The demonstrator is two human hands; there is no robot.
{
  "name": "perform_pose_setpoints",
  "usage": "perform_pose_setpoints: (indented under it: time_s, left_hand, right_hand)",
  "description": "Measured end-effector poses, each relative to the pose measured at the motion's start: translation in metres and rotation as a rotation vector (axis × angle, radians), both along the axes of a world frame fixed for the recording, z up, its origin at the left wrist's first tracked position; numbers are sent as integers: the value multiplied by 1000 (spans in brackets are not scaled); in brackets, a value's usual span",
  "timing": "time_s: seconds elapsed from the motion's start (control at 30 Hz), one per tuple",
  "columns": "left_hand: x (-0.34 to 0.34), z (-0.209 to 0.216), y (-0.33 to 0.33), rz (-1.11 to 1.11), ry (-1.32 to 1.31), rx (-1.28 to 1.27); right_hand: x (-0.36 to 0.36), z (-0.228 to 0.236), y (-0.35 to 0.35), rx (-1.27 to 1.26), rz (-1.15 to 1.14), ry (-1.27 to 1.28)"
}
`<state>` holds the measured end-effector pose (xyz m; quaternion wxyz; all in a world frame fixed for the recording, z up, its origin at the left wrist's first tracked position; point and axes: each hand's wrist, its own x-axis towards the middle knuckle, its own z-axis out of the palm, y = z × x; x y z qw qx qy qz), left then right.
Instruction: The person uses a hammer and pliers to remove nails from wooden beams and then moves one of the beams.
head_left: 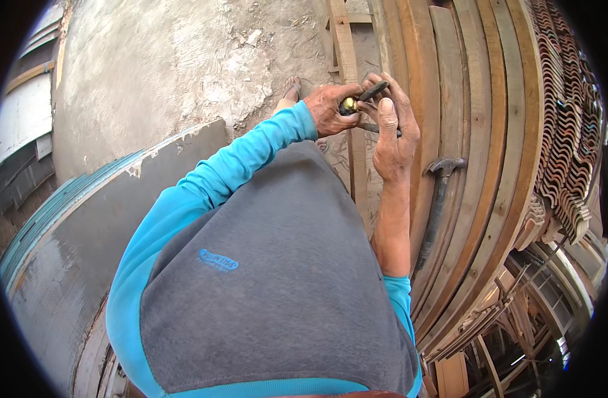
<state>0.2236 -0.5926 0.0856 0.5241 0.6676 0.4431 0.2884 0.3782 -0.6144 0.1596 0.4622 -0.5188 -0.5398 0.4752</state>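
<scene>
My left hand (332,109) is closed round a small tool with two dark arms (375,91) and a shiny brass-coloured round part. Its exact kind cannot be made out, since my fingers cover much of it. From the other side my right hand (395,129) curls its fingers about the dark arms, thumb raised. Both hands meet in front of my body, over a wooden beam (357,162). Just right of my right forearm, a claw hammer (438,192) with a dark handle lies on stacked timber planks (476,139).
Stacked wavy roof tiles (569,126) stand at the far right, with scrap wood (509,325) below them. A grey panel stack (105,232) with bluish edges leans at my left. Rough cement ground (151,73) spreads ahead, and a bare foot (292,87) shows there.
</scene>
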Motion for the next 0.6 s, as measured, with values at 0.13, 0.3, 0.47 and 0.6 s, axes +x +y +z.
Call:
perform_pose_setpoints:
  time_s: [0.13,0.3,0.47,0.6]
  left_hand:
    - [-10,-1,53,182,-114,-56]
    - [-36,-19,153,400,-151,-13]
    - [-51,-27,200,367,-3,90]
    - [-56,-31,208,322,26,127]
  right_hand:
    - [-8,6,46,120,-129,74]
    - [-25,-6,129,287,-141,92]
    - [-48,-22,181,257,-152,107]
    - [-51,-28,187,187,-179,72]
